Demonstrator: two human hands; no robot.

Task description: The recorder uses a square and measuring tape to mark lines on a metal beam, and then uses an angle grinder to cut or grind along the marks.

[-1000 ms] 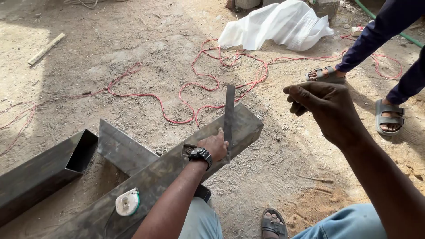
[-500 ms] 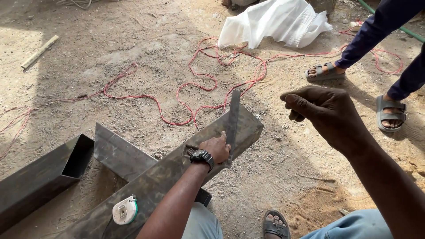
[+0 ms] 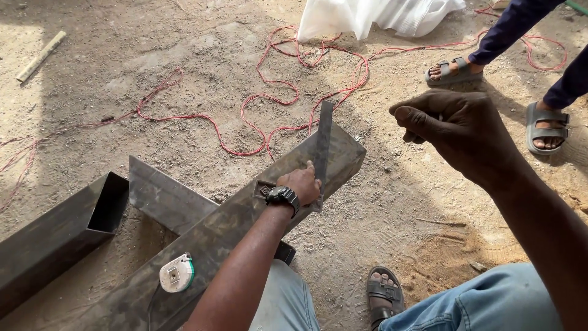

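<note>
On the sandy floor (image 3: pixel 392 233) lies a long rusty square steel tube (image 3: pixel 220 245), running diagonally. Left hand (image 3: pixel 301 185), wristwatch on, presses a metal try square (image 3: pixel 323 147) flat on the tube near its far end, fingers closed on the blade, which sticks out past the tube edge. Right hand (image 3: pixel 456 132) is raised off the tube, curled into a loose fist; cannot tell if it holds anything. Tape measure (image 3: pixel 177 273) rests on the tube nearer the person. Second tube (image 3: pixel 55 233) and an angled offcut (image 3: pixel 165 199) sit left. Red cable (image 3: pixel 269 104) loops beyond. Another person's sandalled feet (image 3: pixel 453 70) top right.
</note>
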